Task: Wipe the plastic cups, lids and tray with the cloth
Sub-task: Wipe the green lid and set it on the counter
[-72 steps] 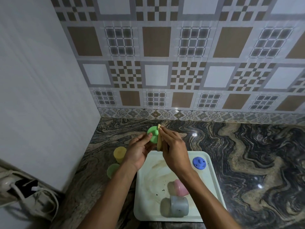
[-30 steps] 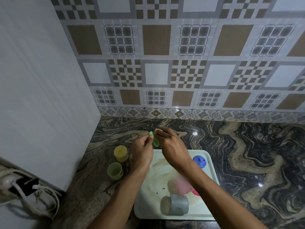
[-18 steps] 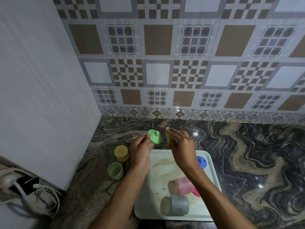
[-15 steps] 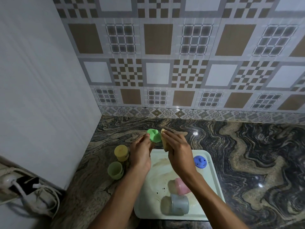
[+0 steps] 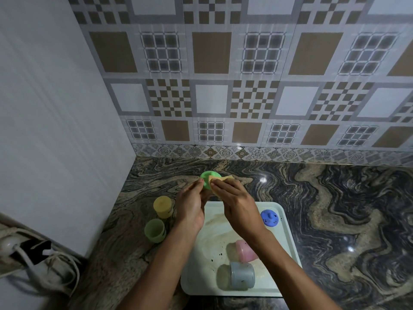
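Closer than a moment ago, the right hand (image 5: 239, 204) pinches the cloth (image 5: 221, 179) onto the green lid (image 5: 207, 178), gripped at its rim by the left hand (image 5: 191, 206), mid-frame above the tray (image 5: 281, 242). Light, stiff, probably slick: hold the rim. Four cups: yellow cup (image 5: 163, 206), green cup (image 5: 155, 230), pink cup (image 5: 245, 253), grey cup (image 5: 242, 275); two lids, counting the blue lid (image 5: 269, 217); one tray, one cloth

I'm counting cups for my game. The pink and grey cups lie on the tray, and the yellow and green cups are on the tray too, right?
Not quite. The pink cup and grey cup do lie on the tray, but the yellow cup and green cup stand on the counter left of it, as the head view shows.
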